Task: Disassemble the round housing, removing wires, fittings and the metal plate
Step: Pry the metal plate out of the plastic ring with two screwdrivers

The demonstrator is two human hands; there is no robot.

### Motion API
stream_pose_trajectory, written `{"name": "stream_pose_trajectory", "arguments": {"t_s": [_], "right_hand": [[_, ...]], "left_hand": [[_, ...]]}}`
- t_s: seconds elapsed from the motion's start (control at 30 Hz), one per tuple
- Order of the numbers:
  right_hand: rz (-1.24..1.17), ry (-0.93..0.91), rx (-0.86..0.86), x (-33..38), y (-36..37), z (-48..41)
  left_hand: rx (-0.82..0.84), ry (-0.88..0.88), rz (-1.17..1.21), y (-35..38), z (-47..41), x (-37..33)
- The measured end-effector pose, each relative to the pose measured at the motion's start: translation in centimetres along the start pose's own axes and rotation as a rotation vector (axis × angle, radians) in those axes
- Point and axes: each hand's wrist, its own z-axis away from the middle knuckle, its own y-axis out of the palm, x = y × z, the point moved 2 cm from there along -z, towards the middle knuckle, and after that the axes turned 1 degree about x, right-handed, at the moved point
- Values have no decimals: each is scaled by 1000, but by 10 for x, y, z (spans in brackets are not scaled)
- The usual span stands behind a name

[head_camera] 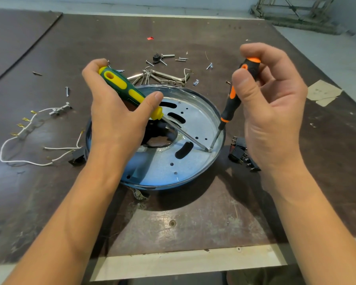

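The round blue housing [218, 159] lies on the dark table, open side up. Inside it sits a silvery metal plate [195, 122] with slots and holes. My left hand [115, 112] grips a green and yellow screwdriver [130, 92]; its shaft slants down to the plate's right edge. My right hand [273, 103] holds a black and orange screwdriver [232, 101] by its top, nearly upright. Both tips meet at one spot near the housing's right rim. My left hand hides the plate's left part.
White wires with brass terminals [23, 138] lie at the left. Loose screws, metal strips and a black fitting [162, 68] are scattered behind the housing. Black switches [243, 155] sit at its right, another black part [77, 157] at its left. A paper scrap [323, 92] lies far right.
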Motion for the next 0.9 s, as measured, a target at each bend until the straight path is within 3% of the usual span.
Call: {"name": "stream_pose_trajectory", "arguments": {"t_s": [0.17, 0.33, 0.5, 0.67, 0.9], "right_hand": [[-135, 70, -15, -2, -4, 2], [-6, 22, 3, -3, -3, -1], [-166, 91, 12, -1, -3, 2], [-9, 10, 27, -1, 2, 0], [-165, 104, 0, 0, 0, 4]], "left_hand": [[4, -4, 6, 0, 0, -1], [10, -5, 13, -1, 0, -1], [14, -6, 15, -1, 0, -1], [7, -4, 4, -1, -1, 0], [20, -9, 12, 0, -1, 0]]}}
